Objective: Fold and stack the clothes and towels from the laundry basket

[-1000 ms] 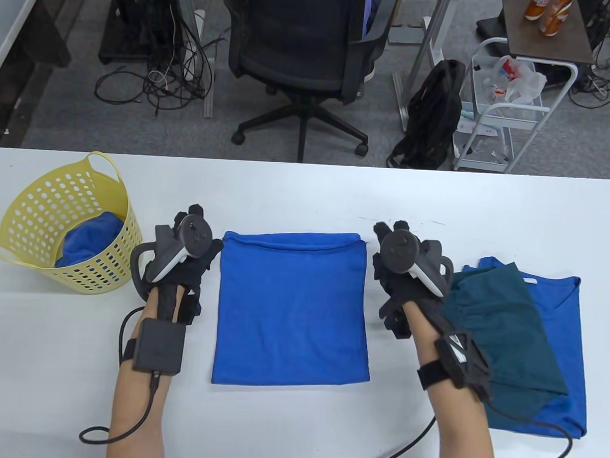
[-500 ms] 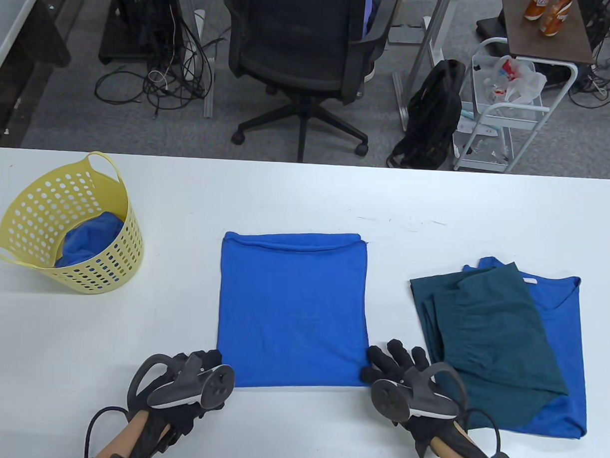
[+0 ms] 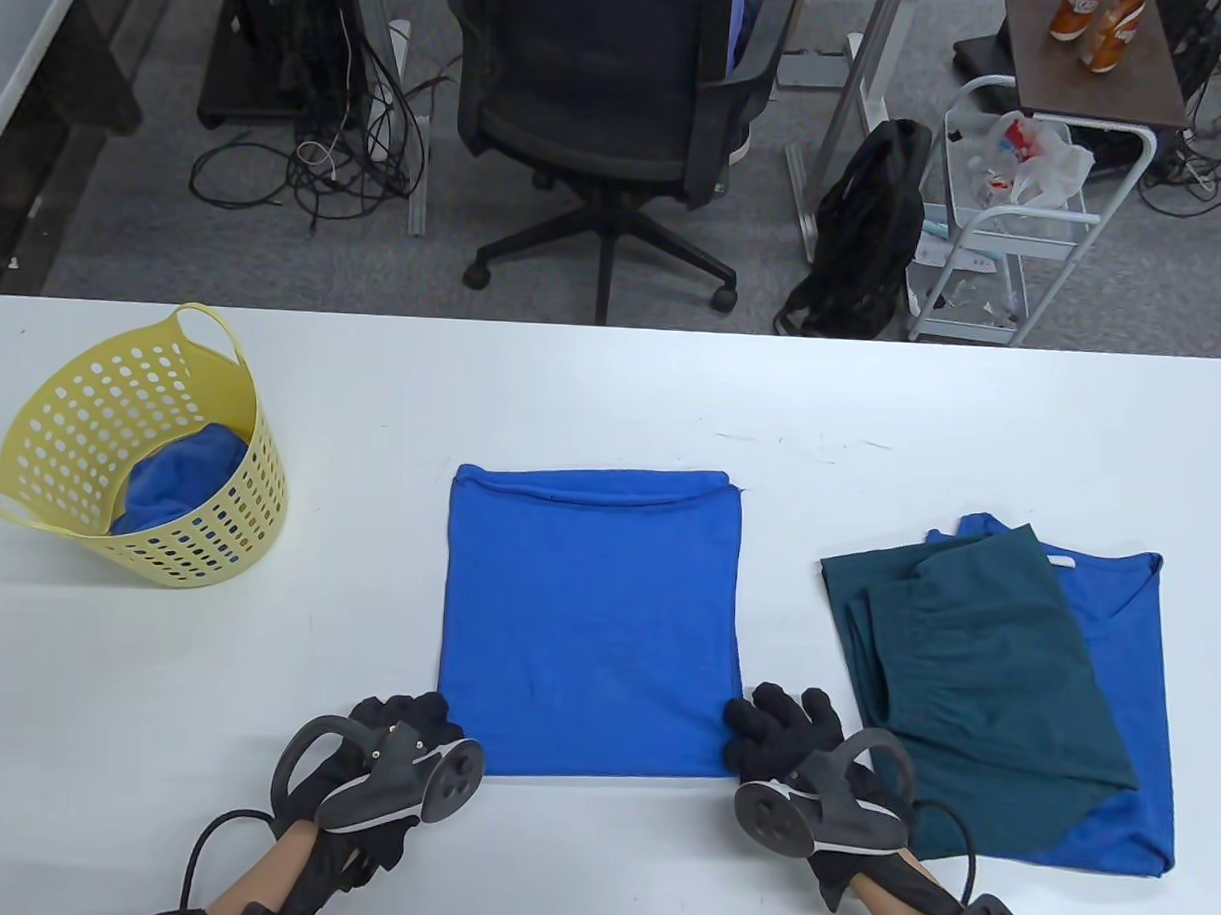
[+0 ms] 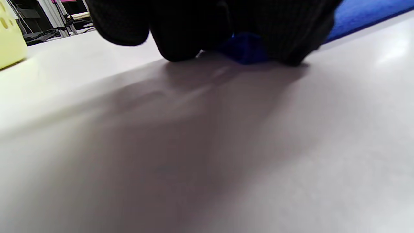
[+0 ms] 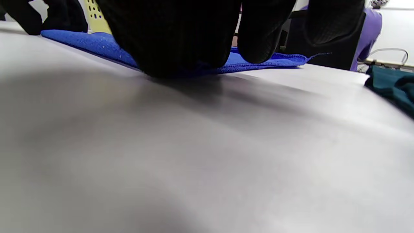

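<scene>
- Blue towel lies folded flat mid-table; only the table view shows the yellow basket whole.
- Left hand pinches the towel's near-left corner, seen in the left wrist view.
- Right hand has its fingers pressed on the near-right corner; whether they clamp it, I cannot tell.

matt blue cloth towel; smooth white table; perforated yellow plastic basket
</scene>
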`<action>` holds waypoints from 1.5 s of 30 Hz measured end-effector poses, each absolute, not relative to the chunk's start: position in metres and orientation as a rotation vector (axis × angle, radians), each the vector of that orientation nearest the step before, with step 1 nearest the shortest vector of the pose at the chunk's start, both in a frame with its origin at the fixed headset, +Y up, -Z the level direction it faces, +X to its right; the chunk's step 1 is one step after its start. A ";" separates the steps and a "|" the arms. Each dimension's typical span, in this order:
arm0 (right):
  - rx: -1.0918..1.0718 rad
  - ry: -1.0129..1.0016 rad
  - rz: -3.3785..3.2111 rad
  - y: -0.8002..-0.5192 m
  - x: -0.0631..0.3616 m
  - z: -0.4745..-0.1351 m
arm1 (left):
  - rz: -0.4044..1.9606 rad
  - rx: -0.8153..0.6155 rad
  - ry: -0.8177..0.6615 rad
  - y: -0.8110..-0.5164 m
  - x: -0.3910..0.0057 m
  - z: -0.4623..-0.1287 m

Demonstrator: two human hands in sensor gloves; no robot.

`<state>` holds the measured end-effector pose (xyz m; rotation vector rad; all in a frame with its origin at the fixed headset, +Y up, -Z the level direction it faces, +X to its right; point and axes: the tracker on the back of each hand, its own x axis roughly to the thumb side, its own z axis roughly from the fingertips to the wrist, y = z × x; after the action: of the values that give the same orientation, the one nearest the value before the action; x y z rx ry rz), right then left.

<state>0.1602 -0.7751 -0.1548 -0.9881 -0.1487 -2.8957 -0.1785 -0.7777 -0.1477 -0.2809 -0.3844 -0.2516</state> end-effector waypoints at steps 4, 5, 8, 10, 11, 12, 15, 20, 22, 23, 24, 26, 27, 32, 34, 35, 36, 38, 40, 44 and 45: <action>-0.981 -0.175 -2.909 -0.775 0.165 -0.158 | -0.220 -0.313 -0.405 -0.779 -0.183 -0.149; -0.978 -0.197 -2.920 -0.775 0.167 -0.158 | -0.207 -0.325 -0.408 -0.779 -0.185 -0.149; -0.983 -0.249 -3.050 -0.771 0.175 -0.158 | -0.114 -0.373 -0.432 -0.776 -0.193 -0.151; -1.020 -0.308 -3.126 -0.765 0.181 -0.160 | -0.034 -0.414 -0.451 -0.772 -0.199 -0.153; -1.026 -0.335 -3.144 -0.763 0.182 -0.161 | -0.008 -0.435 -0.461 -0.771 -0.201 -0.154; -1.044 -0.403 -3.177 -0.761 0.186 -0.162 | 0.030 -0.473 -0.478 -0.769 -0.205 -0.156; -1.088 -0.569 -3.265 -0.755 0.195 -0.165 | 0.121 -0.599 -0.500 -0.761 -0.213 -0.159; -1.333 -1.189 -3.387 -0.741 0.206 -0.166 | 0.389 -0.760 -0.586 -0.741 -0.224 -0.149; -1.404 -1.224 -3.427 -0.725 0.212 -0.163 | 0.431 -0.680 -0.635 -0.718 -0.226 -0.141; -1.401 -1.185 -3.446 -0.718 0.214 -0.162 | 0.423 -0.633 -0.644 -0.706 -0.227 -0.137; -1.339 -1.029 -3.491 -0.704 0.216 -0.161 | 0.387 -0.561 -0.631 -0.690 -0.227 -0.135; -1.212 -0.802 -3.502 -0.690 0.214 -0.165 | 0.265 -0.457 -0.548 -0.671 -0.226 -0.142; -1.092 -0.655 -3.482 -0.683 0.210 -0.171 | 0.176 -0.406 -0.487 -0.665 -0.222 -0.151; -0.624 -0.432 -3.205 -0.690 0.170 -0.225 | -0.089 -0.439 -0.293 -0.675 -0.189 -0.221; -0.506 -0.417 -3.096 -0.702 0.155 -0.249 | -0.122 -0.466 -0.233 -0.690 -0.179 -0.249; -0.459 -0.425 -3.034 -0.711 0.147 -0.263 | -0.142 -0.486 -0.196 -0.701 -0.175 -0.265; -0.445 -0.429 -3.015 -0.714 0.144 -0.268 | -0.150 -0.497 -0.172 -0.708 -0.174 -0.273; -0.384 -0.449 -2.935 -0.733 0.134 -0.286 | -0.166 -0.515 -0.115 -0.728 -0.173 -0.293; -0.346 -0.467 -2.894 -0.748 0.128 -0.298 | -0.163 -0.524 -0.077 -0.745 -0.174 -0.308; -0.239 -0.489 -2.949 -0.770 0.131 -0.310 | -0.144 -0.503 -0.051 -0.773 -0.178 -0.319; -0.249 -0.392 -3.006 -0.771 0.134 -0.310 | -0.170 -0.415 -0.043 -0.774 -0.179 -0.317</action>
<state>0.1340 -0.7715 -0.3099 -0.2491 -0.3921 -3.0057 -0.1792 -0.7743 -0.3168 -0.4152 -0.0434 -0.1705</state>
